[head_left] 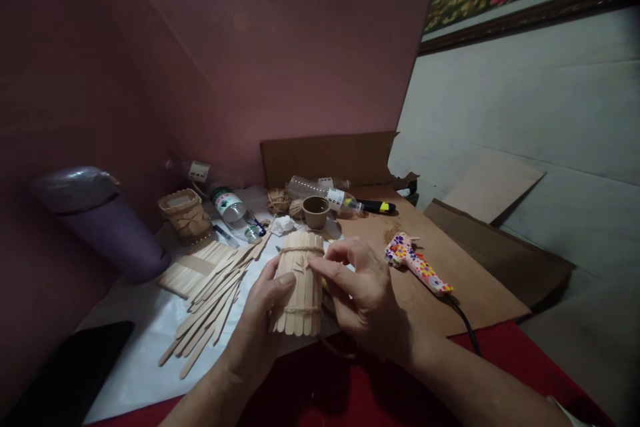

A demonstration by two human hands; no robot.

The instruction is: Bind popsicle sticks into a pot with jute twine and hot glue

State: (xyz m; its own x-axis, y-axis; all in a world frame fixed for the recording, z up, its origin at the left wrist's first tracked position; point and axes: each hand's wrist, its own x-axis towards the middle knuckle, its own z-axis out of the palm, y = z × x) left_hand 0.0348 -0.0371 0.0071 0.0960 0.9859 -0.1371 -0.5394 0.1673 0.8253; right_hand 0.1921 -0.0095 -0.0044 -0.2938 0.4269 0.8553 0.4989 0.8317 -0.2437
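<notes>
Two hands are seemingly fixing leaf-like trim (301, 265): the left hand (265, 295) is clasping the stick-covered cylinder (303, 295) at six o'clock, fingers curling around it; the right hand (363, 283) is touching the trim, whether pinching I cannot tell. Steady, light pressing is probably being called for.

One stick cylinder (300, 290), perhaps four bottles (229, 204).

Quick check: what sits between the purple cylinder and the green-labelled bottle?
The small tan pot stands between the purple cylinder and the green-labelled bottle, in the head view.
</notes>
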